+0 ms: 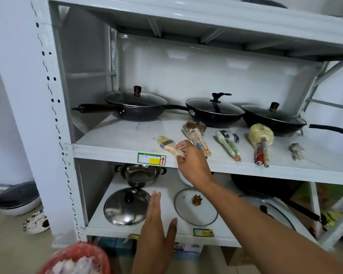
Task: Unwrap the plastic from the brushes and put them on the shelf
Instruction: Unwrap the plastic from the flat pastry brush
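Observation:
Several plastic-wrapped brushes lie along the front of the white middle shelf (pixel 117 139). At the left is a flat paintbrush (pixel 167 145) with pale bristles and a wooden handle; my right hand (pixel 190 163) pinches its handle at the shelf edge. To its right lie a round brown brush (pixel 195 130), a pale green brush (pixel 227 142) and a yellow round brush (pixel 261 138) with a red handle. A crumpled piece of plastic (pixel 296 151) sits at the far right. My left hand (pixel 156 224) hovers flat and open below, in front of the lower shelf, holding nothing.
Three lidded black pans (pixel 139 107) (pixel 216 111) (pixel 273 117) line the back of the middle shelf. The lower shelf holds a steel pot (pixel 140 174), a steel lid (pixel 127 207) and a glass lid (pixel 195 207). A red bin (pixel 77 260) stands at my lower left.

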The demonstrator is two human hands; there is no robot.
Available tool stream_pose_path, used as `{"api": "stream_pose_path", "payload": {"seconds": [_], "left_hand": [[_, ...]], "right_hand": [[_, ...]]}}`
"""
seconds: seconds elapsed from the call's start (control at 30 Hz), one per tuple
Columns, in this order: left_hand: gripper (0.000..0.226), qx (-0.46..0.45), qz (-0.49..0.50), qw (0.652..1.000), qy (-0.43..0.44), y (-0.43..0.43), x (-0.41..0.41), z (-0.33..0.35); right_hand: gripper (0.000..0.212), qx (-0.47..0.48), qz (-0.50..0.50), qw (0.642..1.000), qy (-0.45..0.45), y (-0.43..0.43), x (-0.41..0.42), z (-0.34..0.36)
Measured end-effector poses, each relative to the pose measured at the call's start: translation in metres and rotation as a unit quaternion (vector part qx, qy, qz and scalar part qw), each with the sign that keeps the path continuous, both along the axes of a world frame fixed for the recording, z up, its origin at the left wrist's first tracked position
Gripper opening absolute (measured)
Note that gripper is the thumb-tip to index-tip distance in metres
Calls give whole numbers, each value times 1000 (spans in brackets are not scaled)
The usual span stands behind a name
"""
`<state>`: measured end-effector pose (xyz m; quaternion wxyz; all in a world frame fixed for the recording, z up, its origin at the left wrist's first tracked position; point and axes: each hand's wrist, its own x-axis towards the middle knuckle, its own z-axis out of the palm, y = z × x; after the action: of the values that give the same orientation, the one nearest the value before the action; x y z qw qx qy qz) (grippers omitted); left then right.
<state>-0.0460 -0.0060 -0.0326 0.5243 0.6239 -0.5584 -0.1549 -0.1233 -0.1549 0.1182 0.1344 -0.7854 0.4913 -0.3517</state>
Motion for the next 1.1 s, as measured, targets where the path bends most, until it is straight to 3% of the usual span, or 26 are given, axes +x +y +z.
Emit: {"api": "stream_pose_path", "payload": {"seconds": [0.07,0.2,0.33,0.43,0.6,0.73,0.87,1.03,1.1], "left_hand": [[71,10,-3,999,42,10,-6,9],[38,40,-7,978,207,31,-21,19],[45,47,-42,961,268,55,-42,22],[28,48,-63,943,322,69,-54,31],[17,76,-79,929,354,78,-66,18],[20,112,-85,932,333,73,-66,12],[26,146,-124,923,333,59,-68,3],[26,200,-172,926,270,48,-80,-11],[22,200,-154,925,283,44,-85,-17]], "right_hand": [[30,10,10,999,-29,25,-17,-2],[25,37,37,992,-116,92,-53,-19],[22,57,25,978,-199,156,-84,-62],[22,69,12,967,-244,194,-97,-93],[24,125,20,952,-279,215,-113,-136],[19,162,58,940,-294,208,-128,-148],[25,177,29,946,-268,179,-142,-161],[28,328,67,868,-368,149,-139,-165],[30,362,61,843,-394,143,-135,-172]]}}
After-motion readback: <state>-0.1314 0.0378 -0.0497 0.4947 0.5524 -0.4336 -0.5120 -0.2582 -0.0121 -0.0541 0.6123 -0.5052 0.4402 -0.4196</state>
